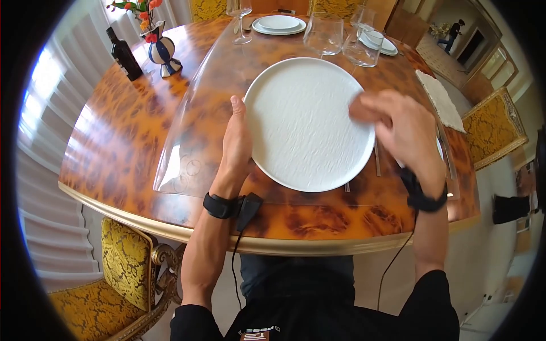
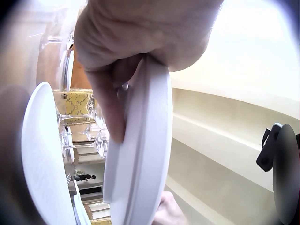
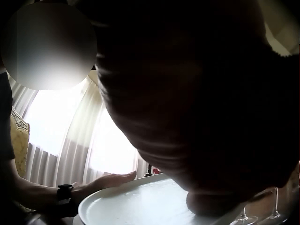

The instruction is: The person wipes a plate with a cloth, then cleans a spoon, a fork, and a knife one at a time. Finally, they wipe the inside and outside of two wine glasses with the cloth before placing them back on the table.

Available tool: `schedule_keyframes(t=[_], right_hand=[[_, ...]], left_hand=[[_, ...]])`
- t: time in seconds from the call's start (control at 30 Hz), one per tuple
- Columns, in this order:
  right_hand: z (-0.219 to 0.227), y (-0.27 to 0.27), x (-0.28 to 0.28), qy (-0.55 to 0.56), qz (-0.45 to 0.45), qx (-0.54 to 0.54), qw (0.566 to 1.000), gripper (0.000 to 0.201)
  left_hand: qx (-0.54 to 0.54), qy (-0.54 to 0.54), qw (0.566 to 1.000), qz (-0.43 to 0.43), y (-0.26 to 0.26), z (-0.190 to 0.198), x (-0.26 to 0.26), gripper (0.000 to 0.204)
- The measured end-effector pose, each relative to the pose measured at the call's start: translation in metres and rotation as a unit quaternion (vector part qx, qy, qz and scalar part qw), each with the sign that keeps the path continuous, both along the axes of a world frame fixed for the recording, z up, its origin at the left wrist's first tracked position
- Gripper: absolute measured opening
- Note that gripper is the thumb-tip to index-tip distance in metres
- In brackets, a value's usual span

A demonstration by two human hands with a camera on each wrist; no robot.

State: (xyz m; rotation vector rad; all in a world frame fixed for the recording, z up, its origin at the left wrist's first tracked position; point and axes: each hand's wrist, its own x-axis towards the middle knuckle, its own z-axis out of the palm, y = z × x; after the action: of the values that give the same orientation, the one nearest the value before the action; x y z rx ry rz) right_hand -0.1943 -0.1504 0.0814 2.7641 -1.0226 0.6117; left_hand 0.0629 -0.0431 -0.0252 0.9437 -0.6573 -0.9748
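Note:
A large round white plate (image 1: 307, 125) with a textured face is held over the table, tilted towards me in the head view. My left hand (image 1: 236, 139) grips its left rim, thumb up along the edge; the left wrist view shows curled fingers (image 2: 110, 108) against the plate's underside (image 2: 145, 140). At the right rim, my right hand (image 1: 406, 125) is blurred, its bent fingers overlapping the plate's face. From the right wrist, that hand is mostly dark, with fingertips (image 3: 206, 204) right at the plate's surface. I cannot tell whether they hold anything.
Clear glasses (image 1: 324, 34) and stacked white plates (image 1: 278, 24) stand at the table's far side. A dark bottle (image 1: 123, 54) and a striped vase (image 1: 163, 54) of flowers are at the left. A pale napkin (image 1: 441, 99) lies at the right, near a yellow patterned chair (image 1: 495, 128).

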Motion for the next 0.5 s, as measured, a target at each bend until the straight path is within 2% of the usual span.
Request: schedule_keyframes(t=[0.03,0.1,0.13,0.23,0.33,0.43,0.5], right_hand=[[-0.006,-0.016,0.008,-0.063,-0.006,-0.020,0.998,0.045],[-0.004,-0.027,0.032,-0.114,-0.030,0.010,0.993,0.045],[-0.011,-0.032,0.043,-0.155,0.003,-0.008,0.988,0.045],[-0.019,-0.029,0.078,-0.156,0.107,0.018,0.982,0.040],[-0.039,-0.034,0.103,-0.137,0.142,-0.014,0.980,0.042],[-0.043,-0.012,0.110,-0.064,0.194,0.118,0.972,0.051],[-0.043,0.016,0.105,-0.031,0.251,0.152,0.956,0.048]], left_hand=[[0.005,0.001,1.000,-0.005,0.000,0.002,-0.002,0.075],[0.014,0.006,1.000,-0.004,0.002,0.005,-0.006,0.075],[0.018,0.008,1.000,-0.001,0.002,0.007,-0.007,0.075],[0.006,0.008,1.000,-0.017,-0.003,0.000,-0.007,0.074],[0.022,0.007,1.000,0.000,-0.003,-0.001,-0.007,0.074],[-0.001,0.036,0.999,-0.008,-0.006,-0.009,-0.002,0.075],[-0.005,0.073,0.997,-0.030,-0.005,-0.011,0.002,0.074]])
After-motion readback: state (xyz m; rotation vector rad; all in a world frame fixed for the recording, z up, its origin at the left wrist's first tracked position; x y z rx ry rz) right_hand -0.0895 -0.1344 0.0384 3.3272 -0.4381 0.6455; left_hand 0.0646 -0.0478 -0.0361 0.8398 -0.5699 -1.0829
